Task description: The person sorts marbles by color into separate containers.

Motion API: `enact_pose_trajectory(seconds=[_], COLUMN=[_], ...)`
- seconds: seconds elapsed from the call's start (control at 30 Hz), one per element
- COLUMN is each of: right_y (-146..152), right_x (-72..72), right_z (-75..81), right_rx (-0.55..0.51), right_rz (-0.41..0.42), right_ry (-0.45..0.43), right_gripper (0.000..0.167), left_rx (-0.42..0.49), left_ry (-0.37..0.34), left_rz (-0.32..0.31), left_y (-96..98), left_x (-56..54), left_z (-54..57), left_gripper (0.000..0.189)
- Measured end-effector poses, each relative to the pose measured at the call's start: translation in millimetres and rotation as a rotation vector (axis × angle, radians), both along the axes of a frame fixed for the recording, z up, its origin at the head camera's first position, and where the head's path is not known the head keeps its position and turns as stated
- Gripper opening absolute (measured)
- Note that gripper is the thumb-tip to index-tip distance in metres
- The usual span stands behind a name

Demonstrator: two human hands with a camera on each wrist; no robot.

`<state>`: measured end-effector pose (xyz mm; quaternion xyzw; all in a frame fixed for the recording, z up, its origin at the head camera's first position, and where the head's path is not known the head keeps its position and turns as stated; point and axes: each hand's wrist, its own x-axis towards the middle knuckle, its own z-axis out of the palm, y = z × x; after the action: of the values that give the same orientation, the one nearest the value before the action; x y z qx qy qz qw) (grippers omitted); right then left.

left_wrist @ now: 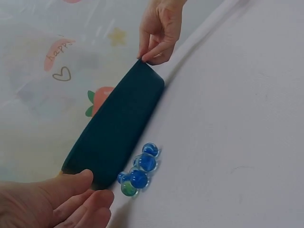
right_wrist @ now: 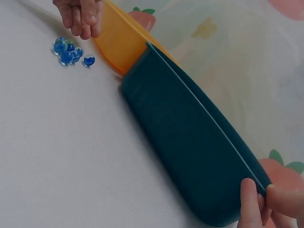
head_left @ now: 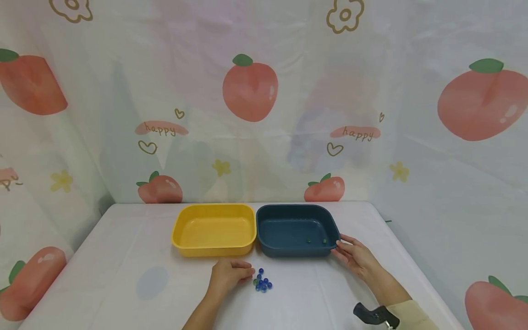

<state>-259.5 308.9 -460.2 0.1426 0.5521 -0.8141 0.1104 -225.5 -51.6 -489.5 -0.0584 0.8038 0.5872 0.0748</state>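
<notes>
Behind your workspace hangs a pale fabric backdrop printed with peaches, hearts and yellow flowers. In front of it, your table is covered by a smooth white cloth. On that cloth you have two rectangular, round-cornered, plastic-looking tubs side by side near the far edge: the bright yellow tub on your left and the dark blue tub on your right.

Your right hand pinches the blue tub's rim between thumb and fingers at its near right corner. Your left hand is just in front of the yellow tub, fingers close together and loosely bent, thumb apart from them; you show nothing between them.

Just beside your left fingertips, a loose cluster of round blue glass marbles lies on the cloth, with one green glass marble at its left side. Two tiny green pieces sit inside the blue tub, too small to identify.
</notes>
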Motion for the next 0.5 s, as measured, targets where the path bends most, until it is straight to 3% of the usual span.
enact_pose_trajectory(seconds=[0.27,0.5], right_y=[0.4,0.7], right_x=[-0.9,-1.4], right_z=[0.1,-0.1], right_rx=[0.011,0.006], right_rz=[-0.007,-0.008], right_ry=[-0.003,0.002], right_gripper=[0.062,0.063], left_rx=[-0.08,-0.142], left_ry=[0.029,0.102], left_rz=[-0.006,-0.012], left_y=[4.0,12.0], left_x=[7.8,12.2], left_z=[-8.2,-9.1], left_gripper=[0.018,0.016])
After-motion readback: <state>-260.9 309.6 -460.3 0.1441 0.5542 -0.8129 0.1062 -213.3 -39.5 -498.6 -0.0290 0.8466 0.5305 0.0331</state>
